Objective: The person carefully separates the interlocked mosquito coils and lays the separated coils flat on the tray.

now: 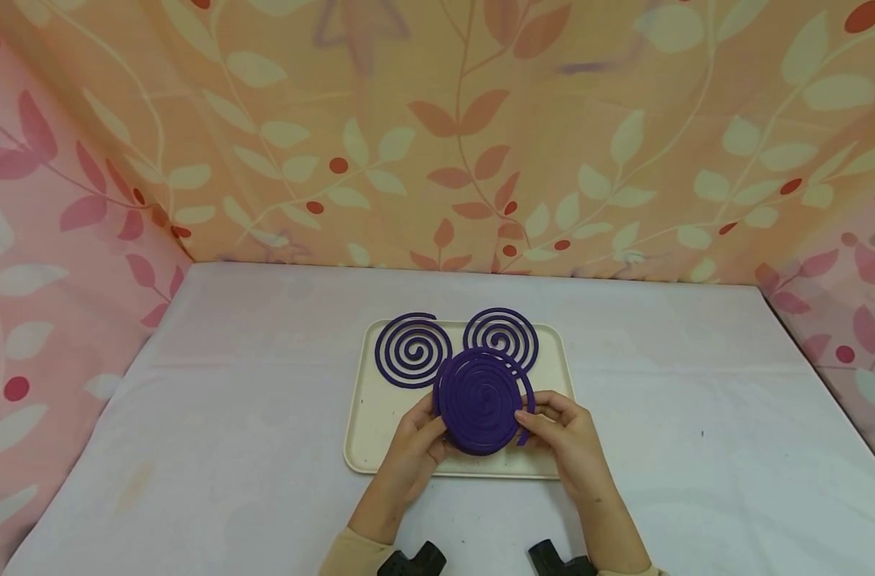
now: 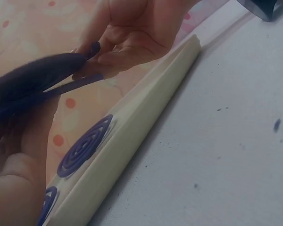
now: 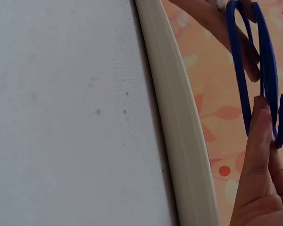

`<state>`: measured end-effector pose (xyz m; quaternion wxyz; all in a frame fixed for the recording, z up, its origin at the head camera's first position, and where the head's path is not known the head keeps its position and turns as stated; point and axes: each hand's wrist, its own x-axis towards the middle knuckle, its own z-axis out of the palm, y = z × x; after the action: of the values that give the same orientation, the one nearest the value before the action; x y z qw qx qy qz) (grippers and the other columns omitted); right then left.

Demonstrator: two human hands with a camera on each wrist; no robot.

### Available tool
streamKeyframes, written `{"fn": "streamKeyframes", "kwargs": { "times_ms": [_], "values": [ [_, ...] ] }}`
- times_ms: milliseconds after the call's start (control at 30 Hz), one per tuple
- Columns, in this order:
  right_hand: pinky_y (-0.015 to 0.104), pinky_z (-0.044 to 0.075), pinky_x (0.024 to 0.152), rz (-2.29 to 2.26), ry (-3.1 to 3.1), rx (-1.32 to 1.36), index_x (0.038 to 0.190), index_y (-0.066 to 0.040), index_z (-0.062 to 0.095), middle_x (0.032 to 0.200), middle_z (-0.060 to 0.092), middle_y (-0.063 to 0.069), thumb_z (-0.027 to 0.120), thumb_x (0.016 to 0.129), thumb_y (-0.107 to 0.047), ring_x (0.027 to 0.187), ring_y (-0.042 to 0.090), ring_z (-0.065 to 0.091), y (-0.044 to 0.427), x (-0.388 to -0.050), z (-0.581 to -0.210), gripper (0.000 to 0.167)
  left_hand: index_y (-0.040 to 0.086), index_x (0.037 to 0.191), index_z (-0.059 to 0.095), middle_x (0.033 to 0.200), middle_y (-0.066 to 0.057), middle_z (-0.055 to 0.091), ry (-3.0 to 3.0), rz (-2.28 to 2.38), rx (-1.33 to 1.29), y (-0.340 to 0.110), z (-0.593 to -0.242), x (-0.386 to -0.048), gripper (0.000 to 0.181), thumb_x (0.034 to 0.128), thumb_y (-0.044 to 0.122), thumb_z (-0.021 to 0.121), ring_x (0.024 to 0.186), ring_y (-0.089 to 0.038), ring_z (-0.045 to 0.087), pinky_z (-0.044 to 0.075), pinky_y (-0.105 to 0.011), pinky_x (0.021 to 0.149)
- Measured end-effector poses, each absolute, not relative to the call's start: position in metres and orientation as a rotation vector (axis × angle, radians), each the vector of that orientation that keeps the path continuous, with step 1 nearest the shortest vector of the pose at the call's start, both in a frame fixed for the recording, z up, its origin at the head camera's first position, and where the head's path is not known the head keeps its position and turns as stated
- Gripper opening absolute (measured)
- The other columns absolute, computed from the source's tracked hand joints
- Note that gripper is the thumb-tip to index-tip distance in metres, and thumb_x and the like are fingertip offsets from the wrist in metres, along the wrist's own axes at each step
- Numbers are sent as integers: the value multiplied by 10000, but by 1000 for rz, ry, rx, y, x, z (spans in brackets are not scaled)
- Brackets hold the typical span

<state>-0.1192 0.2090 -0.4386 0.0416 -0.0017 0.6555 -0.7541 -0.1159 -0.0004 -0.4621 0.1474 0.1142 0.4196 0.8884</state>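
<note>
Both hands hold up a dark purple mosquito coil (image 1: 481,400) over the near part of a cream tray (image 1: 371,440). Its windings lie close together in the middle, while an outer strand (image 1: 529,396) stands apart along the right side, its end loose. My left hand (image 1: 417,438) grips the left edge. On the right edge, my right hand (image 1: 565,432) pinches between thumb and fingers. In the right wrist view the coil (image 3: 269,61) appears edge-on, with a gap between two layers. Two open spiral coils, one left (image 1: 417,350) and one right (image 1: 500,340), lie at the tray's far side.
The tray rests on a table with a white cloth (image 1: 229,400). Floral curtains (image 1: 380,216) stand behind and at both sides. Dark wrist devices (image 1: 416,560) show below the hands, and small dark specks dot the cloth.
</note>
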Motion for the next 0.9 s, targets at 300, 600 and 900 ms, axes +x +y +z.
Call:
{"fn": "streamKeyframes", "kwargs": {
  "times_ms": [300,600,900],
  "values": [
    [247,549,617,-2234,2017,-31,931,44,624,779,691,16,673,837,-3,671,122,647,207,-118,-440,116,88,1209,521,1116,-13,609,1223,2491,129,2,-460,-113,235,977,110,488,1010,-134,595,501,-309,877],
    [218,554,606,-2414,1757,-126,896,-98,666,801,690,4,576,871,93,688,100,653,207,-118,-441,212,181,1168,595,1106,23,648,1062,2551,302,0,-461,-113,269,1034,191,362,1037,-107,592,487,-303,893],
    [203,554,635,-2517,1540,-116,923,-56,652,833,690,38,540,890,106,710,113,670,205,-118,-441,199,105,1243,549,1145,-37,636,969,2615,542,-1,-465,-115,377,982,-10,303,1030,-146,612,511,-316,876]
  ]
}}
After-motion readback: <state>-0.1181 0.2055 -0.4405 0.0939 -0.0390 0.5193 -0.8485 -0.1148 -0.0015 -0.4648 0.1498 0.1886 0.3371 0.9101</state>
